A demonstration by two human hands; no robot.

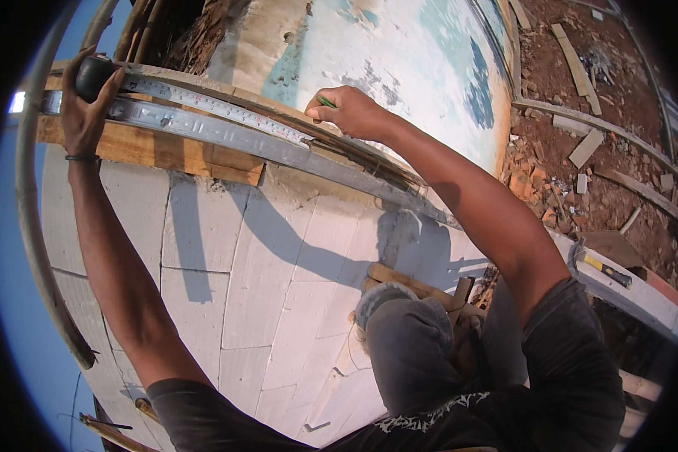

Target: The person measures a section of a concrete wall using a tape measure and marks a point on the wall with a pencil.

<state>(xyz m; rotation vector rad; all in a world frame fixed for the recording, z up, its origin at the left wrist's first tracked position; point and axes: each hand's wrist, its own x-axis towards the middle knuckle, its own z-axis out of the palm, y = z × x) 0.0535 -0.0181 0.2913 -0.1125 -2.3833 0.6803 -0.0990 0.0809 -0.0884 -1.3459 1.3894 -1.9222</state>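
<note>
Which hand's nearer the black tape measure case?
Left. The left hand grips the black case; the right hand is well to its right, near the far end of the tape blade, pinching a slim green object.

The tape measure (94, 77) sits in the left hand (85, 120); its blade (211, 107) runs rightward between a board (222, 91) behind and a metal bar (203, 129) before it, along the top of the block wall (196, 316). The right hand (346, 113) is near the blade's right end, with what may be a pencil (325, 101) in it. A pole (29, 203) is left of the wall; a handled tool (606, 270) lies well to the right.
</note>
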